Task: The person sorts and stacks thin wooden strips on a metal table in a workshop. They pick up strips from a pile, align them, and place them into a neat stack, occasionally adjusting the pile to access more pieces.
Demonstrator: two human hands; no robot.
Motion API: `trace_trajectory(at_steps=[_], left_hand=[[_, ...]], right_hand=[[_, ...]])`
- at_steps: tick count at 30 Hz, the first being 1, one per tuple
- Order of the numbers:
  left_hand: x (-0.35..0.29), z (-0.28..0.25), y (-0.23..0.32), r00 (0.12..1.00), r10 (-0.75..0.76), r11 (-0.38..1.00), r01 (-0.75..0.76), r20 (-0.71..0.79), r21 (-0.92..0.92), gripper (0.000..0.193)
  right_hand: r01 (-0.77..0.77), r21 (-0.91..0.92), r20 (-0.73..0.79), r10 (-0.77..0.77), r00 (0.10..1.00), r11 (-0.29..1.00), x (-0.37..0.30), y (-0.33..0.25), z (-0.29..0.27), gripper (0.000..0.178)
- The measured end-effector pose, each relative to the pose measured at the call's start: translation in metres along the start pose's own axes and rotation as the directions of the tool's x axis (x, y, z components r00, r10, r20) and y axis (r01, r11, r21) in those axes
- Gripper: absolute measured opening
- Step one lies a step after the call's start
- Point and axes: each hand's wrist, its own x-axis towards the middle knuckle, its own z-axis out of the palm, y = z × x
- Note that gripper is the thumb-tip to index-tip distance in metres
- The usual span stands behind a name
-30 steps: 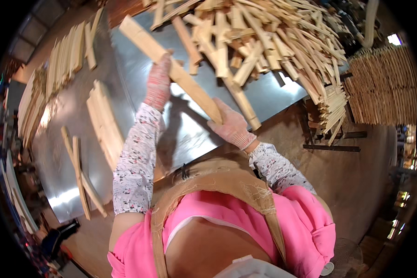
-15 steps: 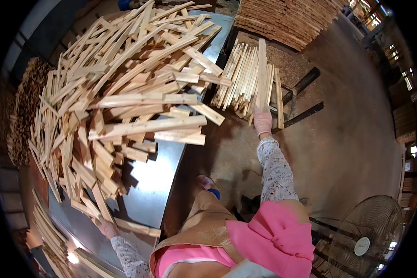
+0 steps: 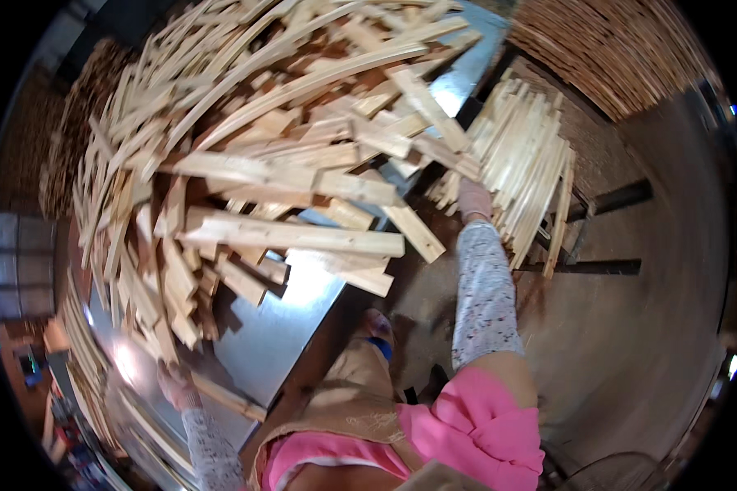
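Observation:
A big jumbled heap of pale wood strips [image 3: 287, 237] covers most of the metal table [image 3: 291, 335]. At the heap's near end, the fingers of my left hand [image 3: 178, 386] are closed around the lower end of a wood strip [image 3: 164, 340]; another strip [image 3: 229, 397] lies beside that hand. My right arm reaches forward, and my right hand [image 3: 474, 199] is at the end of a wood piece [image 3: 446, 155] jutting from the heap. Blur hides its fingers. Just right of it lies a row of narrow strips [image 3: 524, 155], placed side by side.
Dark bars [image 3: 602, 267] stick out right of the row of strips. A tall stack of boards [image 3: 614, 53] stands at the far right, and another wood stack [image 3: 82, 123] at the far left. Long strips [image 3: 90, 385] lie at the near left. A fan guard [image 3: 618, 473] shows at the lower right.
My right hand has let go of the long strip on the row and moved left to the heap's edge. My left hand stays at the near end. The whole view has turned.

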Motion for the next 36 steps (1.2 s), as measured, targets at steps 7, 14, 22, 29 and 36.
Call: trace_trajectory(at_steps=[7, 14, 22, 29, 36], left_hand=[[-0.036, -0.031, 0.078, 0.980, 0.035, 0.948, 0.029, 0.194, -0.316, 0.075], [-0.161, -0.009, -0.025, 0.988, -0.062, 0.971, 0.092, 0.141, -0.221, 0.057], [-0.260, 0.033, -0.194, 0.976, -0.077, 0.904, 0.155, 0.206, -0.399, 0.069], [-0.209, 0.056, -0.279, 0.746, 0.214, -0.356, 0.661, 0.631, -0.661, 0.066], [-0.144, 0.095, -0.292, 0.729, 0.346, -0.482, 0.678, 0.590, -0.555, 0.078]], right_hand=[[0.373, 0.119, 0.132, -0.387, 0.913, 0.920, -0.036, 0.121, 0.038, 0.044], [0.712, 0.076, 0.985, -0.163, 0.054, 0.698, -0.294, 0.018, 0.046, 0.038], [0.869, 0.486, 0.186, -0.982, -0.003, 0.090, -0.492, -0.245, 0.265, 0.021], [0.342, 0.525, 0.482, -0.603, 0.636, 0.779, -0.571, -0.365, 0.283, 0.048], [0.573, 0.254, 0.662, -0.572, 0.485, 0.779, -0.728, -0.227, 0.252, 0.037]])
